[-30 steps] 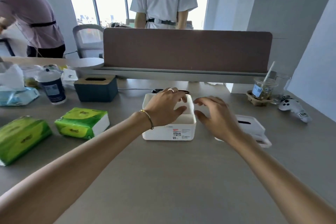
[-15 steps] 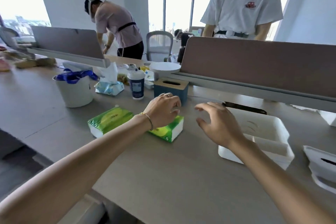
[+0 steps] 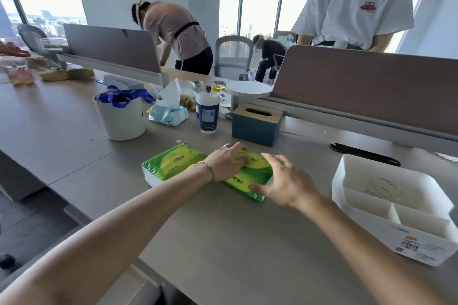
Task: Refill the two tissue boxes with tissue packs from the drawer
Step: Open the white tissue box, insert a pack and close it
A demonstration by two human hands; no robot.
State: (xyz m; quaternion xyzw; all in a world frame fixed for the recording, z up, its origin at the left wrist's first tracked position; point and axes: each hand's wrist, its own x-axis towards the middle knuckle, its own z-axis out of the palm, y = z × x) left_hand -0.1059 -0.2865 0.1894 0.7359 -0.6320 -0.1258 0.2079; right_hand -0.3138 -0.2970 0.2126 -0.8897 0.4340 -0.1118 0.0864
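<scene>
Two green tissue packs lie side by side on the grey desk. My left hand (image 3: 228, 162) rests on top of the right pack (image 3: 250, 177) with its fingers curled over it. My right hand (image 3: 285, 181) hovers at that pack's right end, fingers spread, thumb touching its near edge. The left pack (image 3: 171, 163) lies untouched. A white tissue box (image 3: 347, 163) stands open and empty at the right, with a spring inside. A blue tissue box (image 3: 255, 129) with a wooden slotted lid stands behind the packs.
Behind the packs stand a white bucket (image 3: 119, 121) with blue ribbon, an opened pack of wipes (image 3: 168, 114) and a lidded cup (image 3: 207, 116). A brown divider panel (image 3: 371, 86) runs along the back. People stand and bend beyond it. The desk's edge drops off at the lower left.
My view swung left, away from the white box. Both hands moved from the white box over to the right green pack, and my left hand came down onto it.
</scene>
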